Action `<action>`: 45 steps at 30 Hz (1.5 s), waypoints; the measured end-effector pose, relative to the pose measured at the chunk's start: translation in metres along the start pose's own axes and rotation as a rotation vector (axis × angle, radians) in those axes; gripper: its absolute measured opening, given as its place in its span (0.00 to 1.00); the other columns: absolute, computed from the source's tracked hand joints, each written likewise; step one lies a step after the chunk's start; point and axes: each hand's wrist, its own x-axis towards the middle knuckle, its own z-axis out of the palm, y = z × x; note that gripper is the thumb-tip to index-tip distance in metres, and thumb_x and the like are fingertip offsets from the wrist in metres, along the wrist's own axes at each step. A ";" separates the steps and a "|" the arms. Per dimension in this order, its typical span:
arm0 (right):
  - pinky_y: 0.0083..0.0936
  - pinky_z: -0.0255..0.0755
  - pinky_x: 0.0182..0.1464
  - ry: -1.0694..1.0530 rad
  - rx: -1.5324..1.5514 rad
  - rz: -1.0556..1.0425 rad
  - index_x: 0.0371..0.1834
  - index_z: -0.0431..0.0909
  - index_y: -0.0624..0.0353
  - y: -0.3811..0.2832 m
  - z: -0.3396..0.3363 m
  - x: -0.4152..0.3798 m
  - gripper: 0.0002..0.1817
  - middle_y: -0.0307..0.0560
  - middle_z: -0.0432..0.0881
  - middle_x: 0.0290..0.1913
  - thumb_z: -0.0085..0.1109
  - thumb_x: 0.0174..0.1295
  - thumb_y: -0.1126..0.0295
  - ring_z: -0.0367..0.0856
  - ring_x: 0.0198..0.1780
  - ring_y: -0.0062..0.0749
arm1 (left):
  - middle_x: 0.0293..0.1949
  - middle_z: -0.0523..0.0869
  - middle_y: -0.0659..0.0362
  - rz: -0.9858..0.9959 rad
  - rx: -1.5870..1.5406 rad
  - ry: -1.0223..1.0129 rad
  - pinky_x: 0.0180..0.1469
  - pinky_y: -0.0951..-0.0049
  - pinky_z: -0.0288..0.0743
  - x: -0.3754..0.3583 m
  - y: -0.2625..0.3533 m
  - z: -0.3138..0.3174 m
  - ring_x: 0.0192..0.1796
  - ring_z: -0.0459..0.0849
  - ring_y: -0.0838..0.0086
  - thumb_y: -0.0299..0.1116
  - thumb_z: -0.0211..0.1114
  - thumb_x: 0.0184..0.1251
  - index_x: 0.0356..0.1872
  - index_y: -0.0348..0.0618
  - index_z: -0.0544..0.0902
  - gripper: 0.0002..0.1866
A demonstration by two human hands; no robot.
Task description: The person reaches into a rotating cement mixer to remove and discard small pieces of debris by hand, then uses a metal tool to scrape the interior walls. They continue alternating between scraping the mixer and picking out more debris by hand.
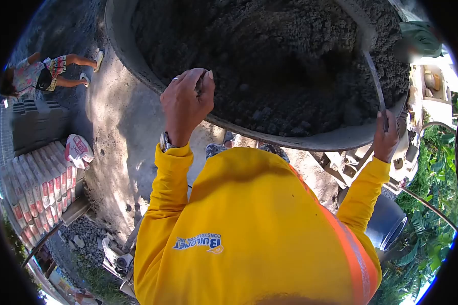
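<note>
A large round metal mixing drum (118,43) fills the top of the head view, with a dark grey, lumpy cement mix (290,66) inside. My left hand (187,104) hovers over its near left rim, fingers curled closed. Something dark shows between thumb and fingers, but I cannot make out what it is. At the right rim, my right hand (385,137) grips the lower end of a slim metal tool (374,76). The tool reaches up into the drum, where its far end is coated in grey mix. A watch (165,141) is on my left wrist.
Stacked printed bags (40,188) stand at left beside concrete blocks (38,122) and a white-and-red sack (79,151). Another person (40,73) is at upper left. Gravel (79,239) lies lower left. A blue barrel (387,221) and green plants (432,188) are on the right.
</note>
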 end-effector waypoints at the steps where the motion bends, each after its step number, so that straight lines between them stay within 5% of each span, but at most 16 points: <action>1: 0.34 0.77 0.43 -0.045 -0.026 0.015 0.47 0.81 0.55 -0.003 -0.004 -0.012 0.09 0.50 0.85 0.42 0.65 0.65 0.70 0.85 0.42 0.49 | 0.38 0.91 0.53 0.020 0.000 -0.042 0.38 0.69 0.83 0.003 -0.003 0.001 0.36 0.90 0.64 0.38 0.67 0.69 0.40 0.41 0.87 0.11; 7: 0.32 0.77 0.47 0.033 -0.086 0.382 0.54 0.83 0.56 0.036 -0.031 -0.081 0.14 0.47 0.87 0.42 0.63 0.67 0.65 0.86 0.42 0.36 | 0.37 0.90 0.50 0.115 -0.228 -0.599 0.37 0.69 0.81 0.040 -0.024 -0.020 0.33 0.88 0.61 0.39 0.66 0.69 0.41 0.39 0.87 0.13; 8: 0.33 0.78 0.49 -0.245 -0.229 0.410 0.53 0.83 0.58 0.045 -0.038 -0.087 0.14 0.52 0.87 0.45 0.63 0.67 0.67 0.86 0.44 0.46 | 0.37 0.90 0.50 0.167 -0.234 -0.678 0.38 0.68 0.81 0.053 -0.025 -0.019 0.33 0.88 0.60 0.39 0.66 0.69 0.41 0.39 0.87 0.13; 9: 0.35 0.78 0.49 -0.372 -0.288 0.446 0.54 0.83 0.59 0.025 -0.045 -0.084 0.15 0.53 0.87 0.45 0.61 0.68 0.65 0.86 0.45 0.48 | 0.37 0.90 0.50 0.228 -0.121 -0.709 0.39 0.67 0.81 0.066 -0.025 -0.015 0.35 0.88 0.59 0.39 0.66 0.69 0.42 0.39 0.87 0.13; 11: 0.35 0.77 0.48 -0.282 -0.308 0.318 0.55 0.83 0.57 0.045 -0.047 -0.101 0.15 0.53 0.87 0.44 0.62 0.67 0.66 0.86 0.44 0.47 | 0.38 0.90 0.51 0.343 0.099 -0.749 0.41 0.65 0.82 0.095 -0.026 0.001 0.37 0.88 0.58 0.40 0.65 0.70 0.43 0.40 0.86 0.13; 13: 0.34 0.77 0.47 -0.098 -0.085 0.460 0.55 0.83 0.53 0.038 -0.039 -0.108 0.15 0.52 0.87 0.44 0.62 0.68 0.64 0.88 0.43 0.43 | 0.40 0.90 0.51 0.485 0.145 -0.784 0.44 0.63 0.82 0.110 -0.026 0.028 0.40 0.88 0.58 0.40 0.65 0.70 0.47 0.41 0.86 0.14; 15: 0.33 0.78 0.47 -0.305 -0.241 0.575 0.55 0.84 0.54 0.014 -0.021 -0.105 0.16 0.51 0.88 0.43 0.62 0.68 0.62 0.88 0.43 0.42 | 0.43 0.89 0.51 0.556 0.199 -0.919 0.48 0.62 0.82 0.121 -0.013 0.061 0.43 0.88 0.57 0.40 0.66 0.69 0.50 0.42 0.84 0.15; 22: 0.17 0.72 0.31 0.360 0.278 0.666 0.48 0.84 0.62 -0.032 0.020 -0.082 0.14 0.39 0.85 0.29 0.65 0.69 0.63 0.80 0.27 0.18 | 0.55 0.83 0.46 0.753 0.202 -1.442 0.62 0.56 0.76 0.073 0.005 0.174 0.59 0.81 0.51 0.42 0.69 0.65 0.58 0.44 0.82 0.22; 25: 0.17 0.72 0.32 0.621 0.357 0.602 0.45 0.85 0.63 -0.054 0.065 -0.065 0.12 0.40 0.86 0.29 0.66 0.68 0.64 0.80 0.27 0.20 | 0.59 0.80 0.46 0.717 0.148 -1.502 0.65 0.54 0.73 0.037 -0.009 0.210 0.64 0.78 0.52 0.48 0.71 0.63 0.59 0.47 0.82 0.26; 27: 0.17 0.71 0.32 0.617 0.081 0.527 0.43 0.85 0.63 -0.053 0.075 -0.064 0.11 0.41 0.86 0.29 0.67 0.67 0.66 0.80 0.27 0.21 | 0.62 0.77 0.44 0.721 0.149 -1.494 0.66 0.52 0.72 0.030 -0.003 0.204 0.66 0.75 0.49 0.51 0.72 0.60 0.60 0.48 0.82 0.29; 31: 0.18 0.70 0.31 0.680 0.124 0.563 0.43 0.85 0.63 -0.062 0.075 -0.058 0.11 0.42 0.84 0.26 0.68 0.66 0.67 0.77 0.25 0.21 | 0.67 0.69 0.42 0.610 0.190 -1.463 0.67 0.47 0.70 0.020 0.002 0.186 0.69 0.69 0.46 0.57 0.75 0.55 0.61 0.49 0.82 0.35; 45: 0.24 0.73 0.32 0.491 -0.008 0.567 0.45 0.85 0.61 -0.062 0.068 -0.057 0.12 0.44 0.84 0.29 0.71 0.61 0.69 0.79 0.27 0.26 | 0.64 0.69 0.42 0.687 0.086 -1.443 0.67 0.41 0.68 -0.012 -0.003 0.188 0.68 0.66 0.40 0.56 0.75 0.55 0.61 0.48 0.82 0.35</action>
